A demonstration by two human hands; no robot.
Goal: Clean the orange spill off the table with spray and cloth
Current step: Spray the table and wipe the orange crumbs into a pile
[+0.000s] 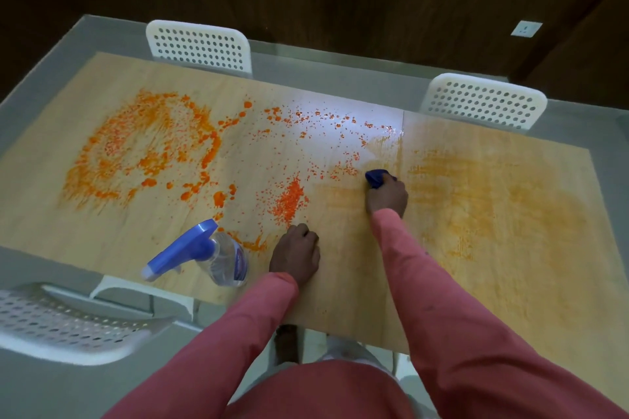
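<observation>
The small blue cloth (376, 177) is bunched under the right hand (387, 194), whose grip curls round it and presses it onto the pale wood-grain bench (340, 282), at the edge between the fresh spatter and the paler wiped smear. It looks soft, light and absorbent, best held wadded in the palm so that pressure falls flat on the surface. The orange spill (143, 150) lies thickest well to the left of the cloth, in wet blobs likely to smear. The clear plastic spray bottle with a blue trigger head (207, 253) stands near the bench's front edge, left of the cloth; it is probably light and smooth, best taken round the neck. The left hand (295, 257) rests just beside the bottle, fingers curled, holding nothing.
</observation>
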